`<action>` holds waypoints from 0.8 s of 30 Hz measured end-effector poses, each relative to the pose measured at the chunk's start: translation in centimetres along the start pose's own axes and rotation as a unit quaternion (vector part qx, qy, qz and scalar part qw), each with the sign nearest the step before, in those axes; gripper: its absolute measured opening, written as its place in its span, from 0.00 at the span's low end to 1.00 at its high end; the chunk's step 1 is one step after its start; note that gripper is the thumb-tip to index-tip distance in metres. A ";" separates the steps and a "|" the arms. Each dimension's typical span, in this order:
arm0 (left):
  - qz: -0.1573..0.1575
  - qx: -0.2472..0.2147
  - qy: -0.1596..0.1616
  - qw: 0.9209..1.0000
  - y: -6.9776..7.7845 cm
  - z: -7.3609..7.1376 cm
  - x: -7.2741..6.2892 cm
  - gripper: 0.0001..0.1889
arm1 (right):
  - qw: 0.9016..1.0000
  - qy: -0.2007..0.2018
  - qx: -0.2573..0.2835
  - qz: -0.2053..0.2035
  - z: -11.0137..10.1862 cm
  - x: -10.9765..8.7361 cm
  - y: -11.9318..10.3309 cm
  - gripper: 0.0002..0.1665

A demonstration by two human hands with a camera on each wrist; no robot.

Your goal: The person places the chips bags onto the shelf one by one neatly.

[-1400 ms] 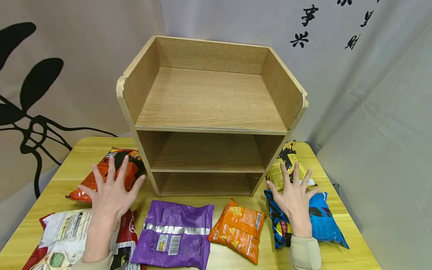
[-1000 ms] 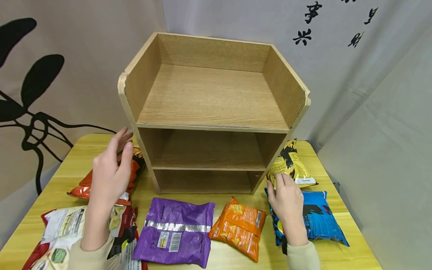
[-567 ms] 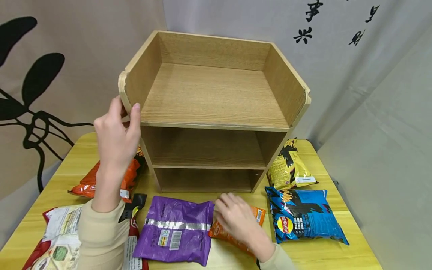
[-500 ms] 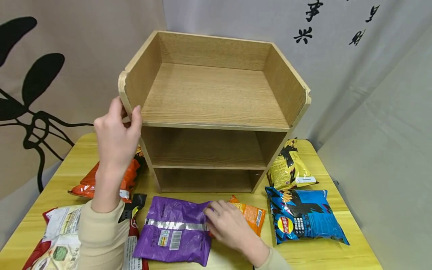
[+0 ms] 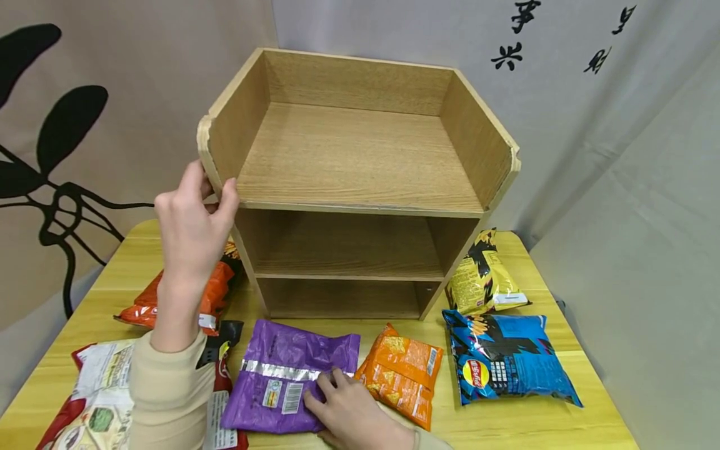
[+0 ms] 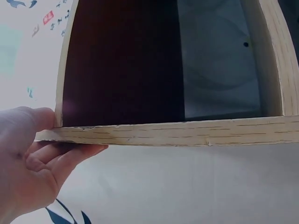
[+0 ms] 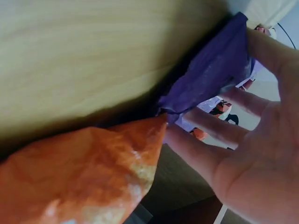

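My left hand (image 5: 194, 219) grips the front edge of the left side panel of a wooden three-level shelf (image 5: 365, 156). In the left wrist view, the thumb is on one side of the panel (image 6: 163, 134) and the fingers are on the other. Down on the table, my right hand (image 5: 354, 409) holds the lower right edge of a purple snack bag (image 5: 298, 347), fingers over its top and thumb by its near corner. The right wrist view has the purple bag's edge between thumb and fingers, with an orange snack bag (image 7: 88, 172) touching its corner.
Right of the purple bag lies the orange bag, then a blue chip bag (image 5: 512, 359) with a yellow bag (image 5: 484, 281) behind it. On the left are a red-orange bag (image 5: 216, 294) and a large red-and-white bag (image 5: 107, 394). A curtain (image 5: 365, 25) hangs behind the table (image 5: 562, 425).
My left hand rose from above the red-orange bag to the shelf's side panel and stayed there. The right hand moved left from the blue bag, across the orange bag, to the purple bag's edge.
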State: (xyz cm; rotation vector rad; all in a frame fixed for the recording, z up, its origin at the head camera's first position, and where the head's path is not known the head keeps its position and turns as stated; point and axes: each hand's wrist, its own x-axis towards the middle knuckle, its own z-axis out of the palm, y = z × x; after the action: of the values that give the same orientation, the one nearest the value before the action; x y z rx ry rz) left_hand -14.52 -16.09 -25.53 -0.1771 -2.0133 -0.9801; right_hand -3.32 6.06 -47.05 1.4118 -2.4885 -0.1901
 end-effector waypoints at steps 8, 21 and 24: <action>0.002 0.004 0.001 1.000 -0.2 0.0 0.0 0.13 | 1.000 0.003 0.006 -0.020 -0.2 0.3 0.4 0.19; 0.005 0.008 0.000 1.000 -0.2 0.2 0.1 0.13 | 0.876 -0.019 0.453 0.164 -2.4 1.0 3.0 0.13; 0.002 0.007 -0.001 1.000 -0.2 0.2 0.1 0.13 | 0.764 -0.047 0.606 0.218 -3.2 1.2 3.7 0.14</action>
State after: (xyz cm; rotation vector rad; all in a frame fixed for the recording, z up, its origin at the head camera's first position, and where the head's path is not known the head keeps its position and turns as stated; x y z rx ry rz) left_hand -14.75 -16.09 -25.66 -0.1747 -2.0213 -0.9627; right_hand -6.02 7.04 -42.89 0.9711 -2.9658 1.7526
